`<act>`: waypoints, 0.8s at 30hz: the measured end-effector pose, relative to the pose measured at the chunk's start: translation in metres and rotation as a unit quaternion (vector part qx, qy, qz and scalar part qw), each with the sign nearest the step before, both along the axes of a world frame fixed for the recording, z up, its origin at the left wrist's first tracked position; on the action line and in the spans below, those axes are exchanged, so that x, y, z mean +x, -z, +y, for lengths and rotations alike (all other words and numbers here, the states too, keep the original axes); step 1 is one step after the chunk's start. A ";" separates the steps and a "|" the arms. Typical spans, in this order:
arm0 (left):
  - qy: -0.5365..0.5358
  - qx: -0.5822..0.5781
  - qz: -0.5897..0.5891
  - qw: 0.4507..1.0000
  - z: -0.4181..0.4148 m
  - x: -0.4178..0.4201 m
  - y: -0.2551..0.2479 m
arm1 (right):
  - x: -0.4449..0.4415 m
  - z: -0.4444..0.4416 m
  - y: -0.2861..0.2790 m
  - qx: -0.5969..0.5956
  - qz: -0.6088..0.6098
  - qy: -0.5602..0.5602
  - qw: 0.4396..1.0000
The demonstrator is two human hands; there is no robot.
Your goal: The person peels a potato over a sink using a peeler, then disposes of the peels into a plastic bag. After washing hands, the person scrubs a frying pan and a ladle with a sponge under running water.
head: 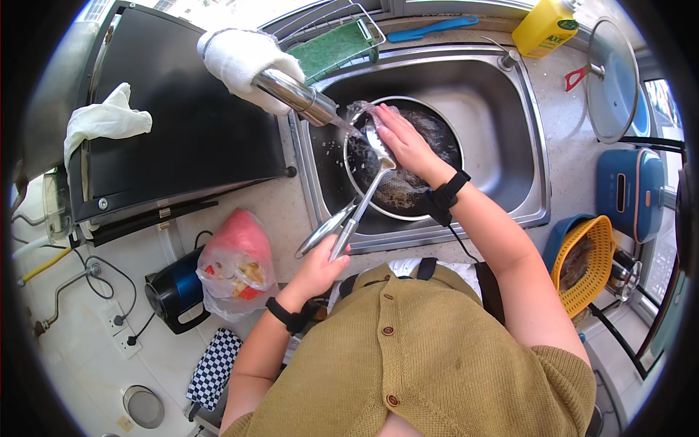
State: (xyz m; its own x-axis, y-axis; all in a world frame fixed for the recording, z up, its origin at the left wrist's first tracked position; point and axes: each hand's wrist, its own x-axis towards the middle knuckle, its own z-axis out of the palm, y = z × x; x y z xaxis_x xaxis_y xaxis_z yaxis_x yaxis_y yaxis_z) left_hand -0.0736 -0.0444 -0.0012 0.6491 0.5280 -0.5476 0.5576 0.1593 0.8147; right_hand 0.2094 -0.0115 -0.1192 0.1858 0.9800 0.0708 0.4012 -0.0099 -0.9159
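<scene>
My left hand (pixel 319 267) grips the handle of a metal ladle (pixel 367 194), whose head is tilted under the running stream of a chrome faucet (pixel 297 97). The flat of my right hand (pixel 404 139) lies against the ladle's head, fingers extended, with water splashing around it. Below both sits a round pan (pixel 404 210) with dark, foamy water, standing in the stainless steel sink (pixel 491 114). The pan's metal handle (pixel 327 226) reaches over the sink's near left edge, close beside my left hand. A white cloth (pixel 240 60) is wrapped around the faucet.
A wire rack with a green scouring pad (pixel 333 49), a blue spatula (pixel 431 28) and a yellow detergent bottle (pixel 546 27) stand behind the sink. At left are a black appliance (pixel 185 109), a food-filled plastic bag (pixel 237 262) and a kettle (pixel 175 289); at right, a glass lid (pixel 611 82) and yellow basket (pixel 600 246).
</scene>
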 end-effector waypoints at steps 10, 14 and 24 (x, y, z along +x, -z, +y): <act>0.042 0.096 0.062 0.993 0.017 0.024 0.017 | -0.027 -0.030 0.032 -0.089 0.659 0.141 0.733; 0.055 0.150 0.155 0.975 0.033 0.050 0.015 | -0.039 -0.042 0.050 -0.035 0.703 0.086 0.705; 0.097 0.436 0.148 0.882 0.035 0.070 -0.019 | -0.064 -0.022 0.067 -0.171 0.704 0.014 0.689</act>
